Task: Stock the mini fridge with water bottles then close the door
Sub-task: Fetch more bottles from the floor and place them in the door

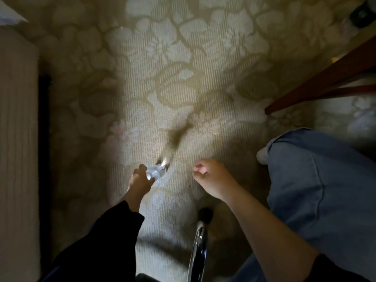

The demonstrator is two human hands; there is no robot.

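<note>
The left hand [140, 180] has its fingers wrapped around a clear plastic water bottle [156, 172], held low over the pale floral carpet [183, 58] — its long axis points forward and right, away from the wrist. The right hand [211, 178] hangs just beside it, fingers curled loosely on nothing — the mini fridge is out of view, so I cannot tell which way the bottle must travel.

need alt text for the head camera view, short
Looking down at patterned carpet, the left hand grips a clear water bottle, while the right hand hangs loosely curled and empty beside a denim-clad knee. No fridge is in view.
</note>
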